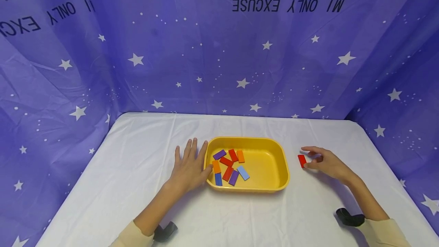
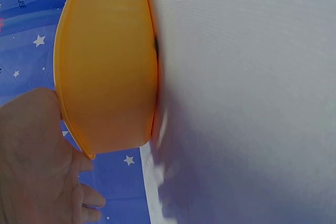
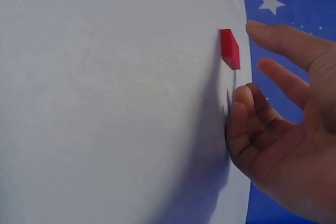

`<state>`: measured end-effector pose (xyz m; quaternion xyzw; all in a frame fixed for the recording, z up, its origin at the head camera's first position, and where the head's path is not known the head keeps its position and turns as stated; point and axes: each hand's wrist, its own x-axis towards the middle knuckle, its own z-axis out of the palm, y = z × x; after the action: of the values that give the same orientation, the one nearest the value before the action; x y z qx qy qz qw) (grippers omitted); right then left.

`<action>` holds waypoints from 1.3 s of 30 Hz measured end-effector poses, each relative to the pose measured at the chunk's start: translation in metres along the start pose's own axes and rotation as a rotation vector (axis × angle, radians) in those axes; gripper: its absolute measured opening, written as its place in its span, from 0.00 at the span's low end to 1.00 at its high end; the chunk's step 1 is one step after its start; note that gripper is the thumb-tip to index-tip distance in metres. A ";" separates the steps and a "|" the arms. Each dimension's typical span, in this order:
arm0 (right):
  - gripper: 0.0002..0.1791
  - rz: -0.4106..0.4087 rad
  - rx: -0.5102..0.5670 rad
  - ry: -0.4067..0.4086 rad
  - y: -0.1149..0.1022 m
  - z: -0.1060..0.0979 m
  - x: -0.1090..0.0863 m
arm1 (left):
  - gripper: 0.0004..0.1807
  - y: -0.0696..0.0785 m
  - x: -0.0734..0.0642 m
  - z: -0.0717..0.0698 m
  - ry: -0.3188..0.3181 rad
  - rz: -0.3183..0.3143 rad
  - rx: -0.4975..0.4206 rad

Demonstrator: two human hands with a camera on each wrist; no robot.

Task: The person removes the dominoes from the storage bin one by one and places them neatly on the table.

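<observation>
On the white table stands a yellow tray (image 1: 265,188) with several small flat blocks lying in its left half. My left hand (image 1: 188,166) is at the tray's left end, its fingers stretched out and its thumb resting on the rim; the left wrist view shows the hand (image 2: 31,150) against that rim. To the right of the tray a single red block (image 1: 302,161) lies on the cloth. My right hand (image 1: 326,163) is beside it, thumb and forefinger spread apart at the block. In the right wrist view the red block (image 3: 230,50) sits just off the fingertips, with the other fingers bent.
Among the blocks in the tray are a light blue block (image 1: 243,172), a dark blue block (image 1: 218,179), an orange block (image 1: 241,156) and a purple block (image 1: 233,177). A purple star-patterned curtain (image 1: 219,60) hangs behind the table and along both sides.
</observation>
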<state>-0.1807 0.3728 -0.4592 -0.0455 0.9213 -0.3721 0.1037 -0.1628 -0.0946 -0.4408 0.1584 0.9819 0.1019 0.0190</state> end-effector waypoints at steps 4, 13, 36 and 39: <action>0.32 -0.034 0.037 0.039 -0.004 -0.006 -0.004 | 0.45 0.000 0.000 -0.001 -0.003 0.000 0.003; 0.29 -0.151 0.252 0.023 -0.043 -0.007 -0.007 | 0.45 0.001 -0.001 -0.001 0.001 0.000 -0.006; 0.26 -0.277 0.384 -0.095 -0.118 0.023 -0.009 | 0.45 0.000 0.001 -0.001 0.002 -0.001 0.004; 0.25 -0.282 0.401 -0.121 -0.123 0.030 -0.007 | 0.45 0.000 0.000 -0.001 0.000 -0.002 0.003</action>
<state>-0.1667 0.2654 -0.3938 -0.1743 0.8056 -0.5549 0.1126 -0.1633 -0.0945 -0.4394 0.1575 0.9822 0.1004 0.0188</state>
